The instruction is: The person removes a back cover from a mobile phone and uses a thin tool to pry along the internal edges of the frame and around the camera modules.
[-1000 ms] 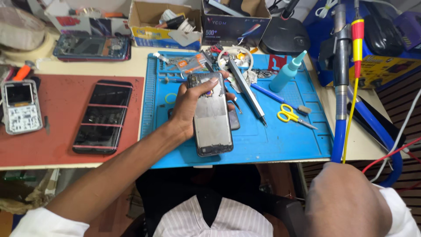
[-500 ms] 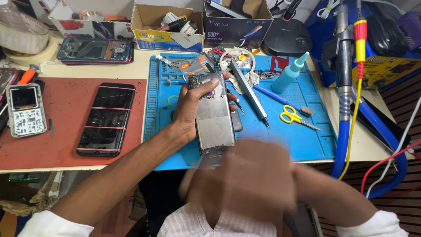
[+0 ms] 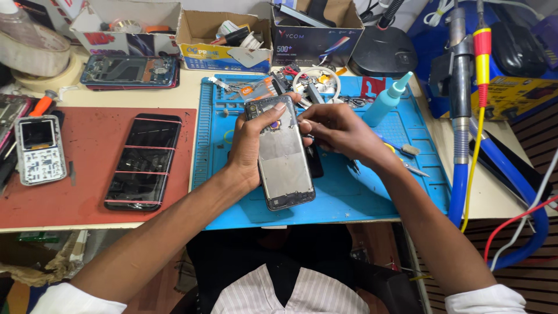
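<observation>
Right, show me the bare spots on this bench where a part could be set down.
Free: the blue mat along its near edge, right of the opened phone in the left hand; the red mat near its front edge, below the black phone. Crowded: the blue mat's far end, full of tools and parts, beyond the right hand.

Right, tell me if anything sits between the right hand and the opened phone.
Nothing visible does. The right hand already meets the top right edge of the opened phone, which the left hand holds above the blue mat.
</observation>
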